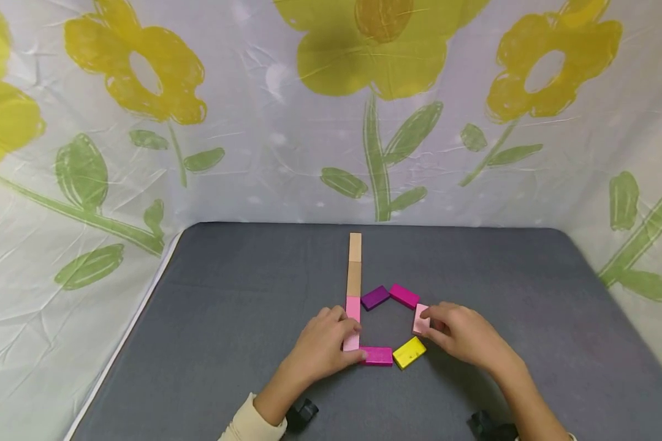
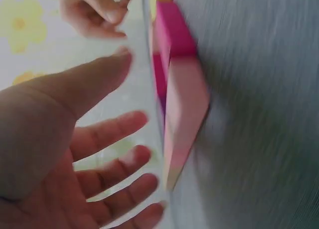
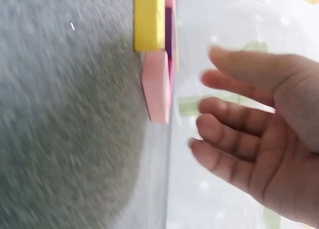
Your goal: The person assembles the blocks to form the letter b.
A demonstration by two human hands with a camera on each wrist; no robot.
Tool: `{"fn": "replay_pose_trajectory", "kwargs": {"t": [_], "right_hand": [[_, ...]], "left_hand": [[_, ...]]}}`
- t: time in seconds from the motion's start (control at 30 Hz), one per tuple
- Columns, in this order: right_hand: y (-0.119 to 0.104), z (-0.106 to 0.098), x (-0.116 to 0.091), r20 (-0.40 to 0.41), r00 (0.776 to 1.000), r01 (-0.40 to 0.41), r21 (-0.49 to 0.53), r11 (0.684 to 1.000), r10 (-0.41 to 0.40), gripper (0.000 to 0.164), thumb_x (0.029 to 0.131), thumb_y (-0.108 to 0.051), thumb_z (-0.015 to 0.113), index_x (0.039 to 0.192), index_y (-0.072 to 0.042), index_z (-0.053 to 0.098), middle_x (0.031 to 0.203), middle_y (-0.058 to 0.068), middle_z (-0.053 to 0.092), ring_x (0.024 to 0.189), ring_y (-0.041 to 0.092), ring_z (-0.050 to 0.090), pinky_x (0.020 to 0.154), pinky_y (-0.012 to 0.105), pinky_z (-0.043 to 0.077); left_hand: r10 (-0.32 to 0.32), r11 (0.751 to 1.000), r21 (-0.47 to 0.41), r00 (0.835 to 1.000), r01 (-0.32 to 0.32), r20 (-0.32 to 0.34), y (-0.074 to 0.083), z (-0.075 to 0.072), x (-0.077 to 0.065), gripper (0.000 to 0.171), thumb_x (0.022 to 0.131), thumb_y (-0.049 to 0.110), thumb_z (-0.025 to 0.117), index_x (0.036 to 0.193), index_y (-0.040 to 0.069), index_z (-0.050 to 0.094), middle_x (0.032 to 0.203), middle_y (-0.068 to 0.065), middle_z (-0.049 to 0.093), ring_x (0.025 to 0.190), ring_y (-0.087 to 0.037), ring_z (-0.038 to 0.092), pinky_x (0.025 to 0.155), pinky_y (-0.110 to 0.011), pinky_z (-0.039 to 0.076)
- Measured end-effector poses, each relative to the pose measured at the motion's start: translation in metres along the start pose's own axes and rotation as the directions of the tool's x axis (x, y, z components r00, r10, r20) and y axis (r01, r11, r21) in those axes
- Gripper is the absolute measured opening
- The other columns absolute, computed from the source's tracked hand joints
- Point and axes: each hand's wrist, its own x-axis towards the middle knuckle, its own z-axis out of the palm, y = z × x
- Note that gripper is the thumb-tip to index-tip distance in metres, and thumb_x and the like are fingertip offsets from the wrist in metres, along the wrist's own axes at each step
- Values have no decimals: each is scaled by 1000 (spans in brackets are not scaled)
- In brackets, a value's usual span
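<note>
Flat rectangular blocks lie on the table as a straight column joined to a ring. Two tan blocks [image 1: 354, 278] top the column, with pink blocks [image 1: 352, 308] below. Around the ring are a purple block [image 1: 375, 298], a magenta block [image 1: 404, 296], a light pink block [image 3: 157, 87], a yellow block [image 1: 409, 353] and another magenta block [image 2: 175, 32]. My left hand [image 1: 321, 343] is over the lower pink block, its fingers spread and holding nothing. Above the light pink block, my right hand [image 1: 463, 334] has loosely bent fingers, apart from the block in the right wrist view.
A dark grey cloth [image 1: 243, 306] covers the table. White fabric with painted yellow flowers [image 1: 383, 49] hangs behind and at both sides. Black wrist devices [image 1: 303, 413] show below the hands.
</note>
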Motion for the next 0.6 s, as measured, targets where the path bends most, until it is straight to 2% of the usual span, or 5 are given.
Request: {"fn": "replay_pose_trajectory", "kwargs": {"t": [0.13,0.2,0.3,0.37,0.6], "right_hand": [[6,-7,0,-177,984,-50,-130,990,27,32,87,-18,78,116,-4,71,107,11,65,99,28,61,81,47,52],[10,-10,-1,-174,981,-110,-146,983,84,46,92,-26,73,131,-2,64,132,21,57,127,42,48,99,62,41],[14,-13,-4,-81,980,-194,-153,969,183,61,99,-38,61,148,-4,46,155,26,32,145,51,16,109,72,16],[14,-13,-6,-14,972,-236,-151,960,236,67,101,-45,55,154,-7,38,161,25,20,148,51,2,111,72,3],[16,-11,-9,31,956,-286,-143,947,293,75,101,-52,50,159,-10,28,165,22,7,149,47,-9,109,70,-10]], "left_hand": [[-1,996,92,985,17,-171,-26,-18,4,52,87,43,76,127,12,67,124,-10,60,121,-34,52,93,-50,46],[-21,986,159,978,55,-207,-42,-29,5,62,91,46,70,140,10,58,143,-15,51,140,-41,36,107,-59,35],[-118,964,219,982,148,-147,-62,-42,1,84,92,60,60,156,12,36,162,-16,27,150,-43,7,115,-64,10],[-173,954,232,981,190,-91,-73,-47,-4,94,91,68,55,160,12,25,165,-16,15,150,-43,-3,115,-66,1],[-212,947,236,976,220,-56,-84,-52,-11,106,85,77,53,161,10,19,166,-16,12,150,-44,-6,114,-67,-1]]}}
